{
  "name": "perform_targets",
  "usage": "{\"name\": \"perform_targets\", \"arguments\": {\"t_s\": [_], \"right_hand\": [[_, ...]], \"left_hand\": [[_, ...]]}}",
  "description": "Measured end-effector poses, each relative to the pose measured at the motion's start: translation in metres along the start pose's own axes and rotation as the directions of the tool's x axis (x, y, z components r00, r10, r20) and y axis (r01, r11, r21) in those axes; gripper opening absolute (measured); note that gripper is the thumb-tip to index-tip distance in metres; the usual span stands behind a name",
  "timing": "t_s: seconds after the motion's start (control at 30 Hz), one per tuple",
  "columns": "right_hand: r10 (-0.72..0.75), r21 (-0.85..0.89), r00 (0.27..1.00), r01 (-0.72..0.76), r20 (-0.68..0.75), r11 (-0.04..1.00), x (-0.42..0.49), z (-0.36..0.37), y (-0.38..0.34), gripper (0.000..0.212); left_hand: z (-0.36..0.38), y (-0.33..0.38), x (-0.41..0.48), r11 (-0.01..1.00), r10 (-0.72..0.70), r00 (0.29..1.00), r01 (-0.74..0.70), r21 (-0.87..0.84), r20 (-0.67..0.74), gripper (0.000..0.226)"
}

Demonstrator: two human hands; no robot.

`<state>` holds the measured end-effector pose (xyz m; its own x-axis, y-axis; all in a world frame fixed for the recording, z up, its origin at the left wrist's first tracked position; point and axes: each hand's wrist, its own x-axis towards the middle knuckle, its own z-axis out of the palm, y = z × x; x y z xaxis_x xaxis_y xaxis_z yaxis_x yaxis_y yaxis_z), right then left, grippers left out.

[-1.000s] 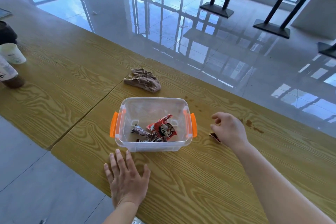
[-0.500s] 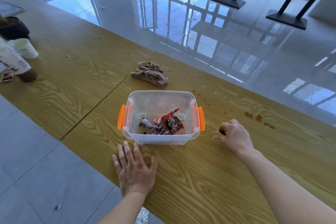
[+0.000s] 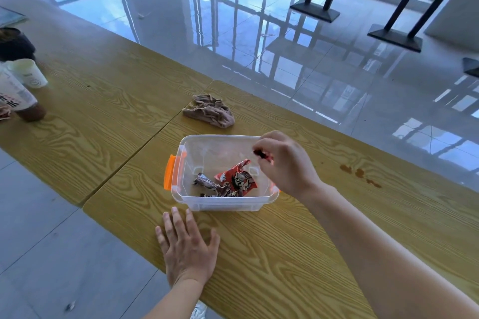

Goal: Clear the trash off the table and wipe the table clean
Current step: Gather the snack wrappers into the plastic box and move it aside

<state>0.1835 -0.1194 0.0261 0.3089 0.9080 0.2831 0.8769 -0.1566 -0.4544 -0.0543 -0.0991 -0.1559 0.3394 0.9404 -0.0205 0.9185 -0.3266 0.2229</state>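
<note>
Trash is split between two spots on the wooden desk [image 3: 298, 254]: wrappers [image 3: 228, 181] lie inside the clear bin [image 3: 220, 202], and a small scrap [image 3: 263, 155] hangs above it. At far left stand cups [image 3: 27, 72]. The left hand [image 3: 188, 248] lies flat, fingers spread, just before the bin. A crumpled cloth [image 3: 210, 110] sits behind. The right hand [image 3: 285, 163] pinches the scrap in its fingers. Brown stains [image 3: 359, 173] mark the desk farther right.

both forearms bare, left hand [image 3: 187, 248] and right hand [image 3: 286, 166] ungloved

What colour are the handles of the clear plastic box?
Orange, seen in the head view on the box's left handle.
</note>
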Motion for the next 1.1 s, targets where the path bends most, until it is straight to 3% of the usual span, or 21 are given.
{"name": "perform_targets", "arguments": {"t_s": [0.1,0.2,0.27,0.43,0.63,0.77,0.93,1.0,1.1], "right_hand": [[-0.105,-0.156,0.982,0.129,0.155,0.979,0.005,0.023,-0.001,0.027],[-0.075,-0.258,0.959,0.149,0.274,0.955,0.009,0.038,0.006,0.032],[-0.055,-0.251,0.958,0.129,0.282,0.959,0.010,0.040,0.010,0.034],[0.122,-0.043,0.992,-0.120,0.040,0.992,-0.003,0.023,0.008,0.032],[0.355,0.068,0.927,-0.349,-0.122,0.935,-0.027,0.002,0.006,0.027],[0.449,0.097,0.886,-0.440,-0.115,0.893,-0.034,-0.003,0.001,0.022],[0.510,0.101,0.855,-0.502,-0.094,0.859,-0.029,-0.001,-0.002,0.021],[0.539,0.086,0.840,-0.533,-0.068,0.842,-0.026,0.003,-0.003,0.022],[0.570,0.069,0.822,-0.567,-0.022,0.821,-0.023,0.010,-0.005,0.022]], "left_hand": [[-0.001,0.000,0.000,1.000,0.002,1.000,-0.002,-0.005,0.015,0.082],[-0.002,0.001,0.000,1.000,0.003,0.999,-0.003,-0.008,0.033,0.082],[-0.003,0.001,0.000,1.000,0.006,0.999,-0.005,-0.023,0.045,0.083],[-0.008,-0.001,0.000,0.998,0.020,0.995,-0.015,-0.053,0.095,0.091],[-0.033,-0.015,0.009,0.981,-0.008,0.967,0.058,-0.187,0.254,0.074],[-0.077,-0.030,0.033,0.858,-0.059,0.964,0.181,-0.481,0.258,0.053],[-0.121,-0.042,0.081,0.720,-0.157,0.964,0.261,-0.642,0.216,0.030],[-0.135,-0.040,0.095,0.645,-0.160,0.954,0.295,-0.705,0.253,0.031],[-0.146,-0.035,0.112,0.601,-0.095,0.952,0.288,-0.746,0.291,0.057]]}}
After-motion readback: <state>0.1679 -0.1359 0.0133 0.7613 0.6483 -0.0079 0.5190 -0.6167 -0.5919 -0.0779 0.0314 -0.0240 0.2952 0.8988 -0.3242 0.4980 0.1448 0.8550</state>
